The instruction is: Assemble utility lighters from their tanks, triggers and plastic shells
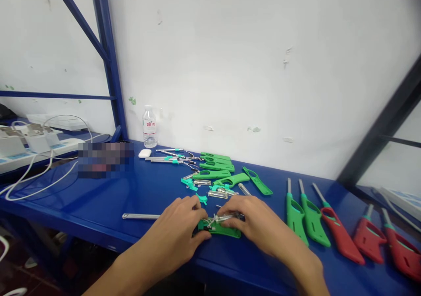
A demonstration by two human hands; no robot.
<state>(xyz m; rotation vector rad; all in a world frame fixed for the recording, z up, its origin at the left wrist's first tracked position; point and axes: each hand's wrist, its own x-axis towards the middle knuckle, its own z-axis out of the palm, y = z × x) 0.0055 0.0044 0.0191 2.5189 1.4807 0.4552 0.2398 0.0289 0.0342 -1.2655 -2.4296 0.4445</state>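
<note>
Near the front edge of the blue table, my left hand (184, 219) is closed on a green lighter shell half (226, 231) at its neck end. A long metal tube (141, 216) sticks out leftward from under that hand. My right hand (246, 212) pinches a clear fuel tank (224, 218) over the shell, with thin white wires beside it. Just beyond my fingers lie several loose clear tanks (217, 194) and small teal plastic pieces (189, 183). Parts of the shell and its fittings are hidden by my fingers.
Green shell halves (213, 174) and metal tubes with wires (167, 159) lie toward the wall. Assembled green lighters (315, 226) and red lighters (342, 232) stand in a row at right. A water bottle (149, 129), white case (144, 153) and power strip (66, 147) are left.
</note>
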